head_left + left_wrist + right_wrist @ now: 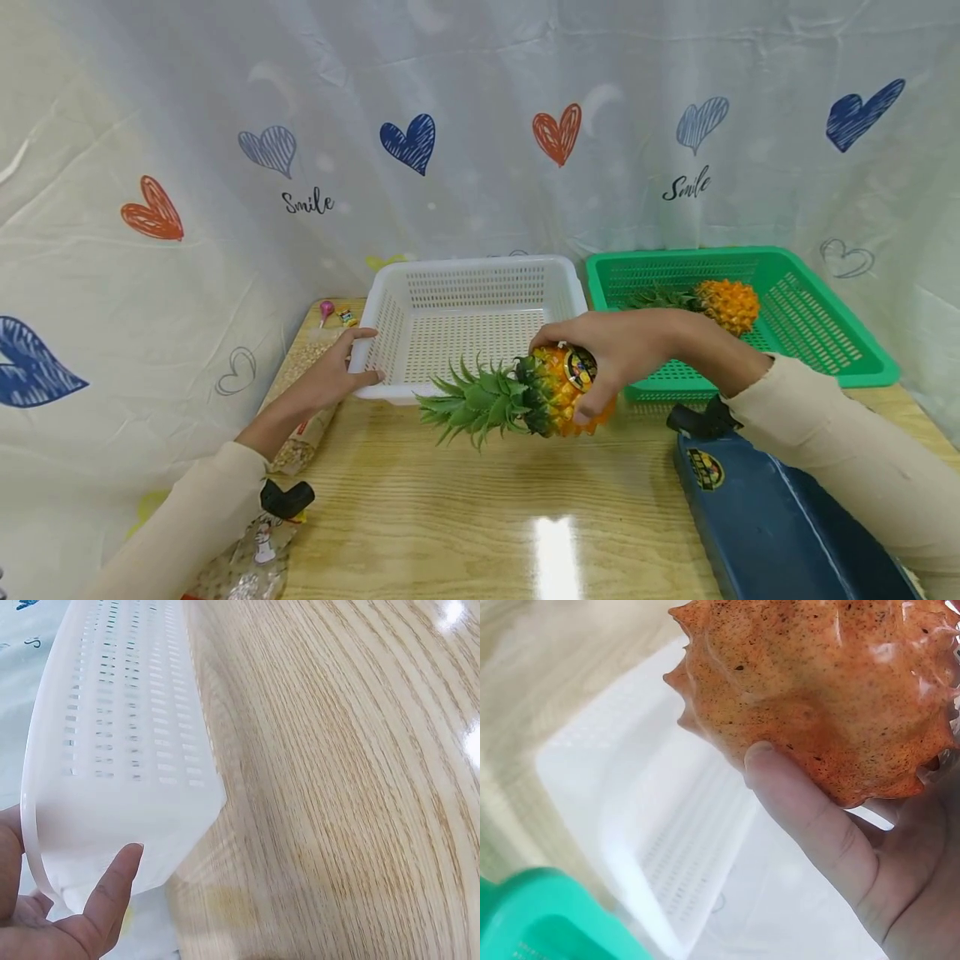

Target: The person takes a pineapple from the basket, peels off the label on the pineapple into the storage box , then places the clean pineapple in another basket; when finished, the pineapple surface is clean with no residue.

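My right hand (600, 367) grips an orange pineapple (551, 392) by its body, held sideways above the front rim of the white basket (480, 275), green crown (468, 402) pointing left. In the right wrist view my thumb (810, 825) presses on the pineapple's orange skin (817, 690) over the white basket (652, 825). My left hand (341, 371) holds the white basket's front left corner, fingers over the rim. The left wrist view shows my fingers (112, 885) against the basket's wall (120, 750). A second pineapple (720, 304) lies in the green basket (840, 333).
The green basket stands right of the white one on a wooden table (480, 517). A dark blue case (765, 517) lies at the front right. Clear bags of small goods (300, 433) and little toys (333, 315) line the left edge. A heart-print curtain (480, 125) hangs behind.
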A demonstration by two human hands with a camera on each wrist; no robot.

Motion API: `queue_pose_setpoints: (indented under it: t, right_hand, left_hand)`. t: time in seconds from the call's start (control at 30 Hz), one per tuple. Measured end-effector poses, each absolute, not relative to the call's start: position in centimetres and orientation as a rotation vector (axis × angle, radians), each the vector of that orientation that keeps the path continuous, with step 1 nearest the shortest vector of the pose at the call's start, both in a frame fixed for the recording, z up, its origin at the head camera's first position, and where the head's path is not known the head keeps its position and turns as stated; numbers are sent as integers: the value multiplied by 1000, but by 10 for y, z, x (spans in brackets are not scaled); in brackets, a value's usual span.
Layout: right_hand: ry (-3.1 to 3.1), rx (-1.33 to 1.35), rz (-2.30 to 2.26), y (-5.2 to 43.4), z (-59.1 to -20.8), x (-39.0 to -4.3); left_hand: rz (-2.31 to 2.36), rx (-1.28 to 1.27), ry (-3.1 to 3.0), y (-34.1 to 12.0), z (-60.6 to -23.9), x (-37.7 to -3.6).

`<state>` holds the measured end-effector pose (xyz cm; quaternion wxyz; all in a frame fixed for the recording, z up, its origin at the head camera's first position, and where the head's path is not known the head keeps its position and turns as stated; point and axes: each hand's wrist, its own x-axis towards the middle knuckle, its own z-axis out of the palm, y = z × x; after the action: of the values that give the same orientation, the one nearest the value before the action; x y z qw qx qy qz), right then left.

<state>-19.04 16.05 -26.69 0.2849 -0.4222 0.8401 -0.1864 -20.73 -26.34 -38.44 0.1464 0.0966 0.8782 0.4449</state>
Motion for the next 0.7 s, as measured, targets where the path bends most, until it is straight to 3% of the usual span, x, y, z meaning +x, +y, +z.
queue_pose_setpoints:
  t: [0.7]
  right_hand:
    - [2184, -1030, -637, 173, -311, -146]
  left_hand:
    - [1300, 330, 2541, -264, -386, -210]
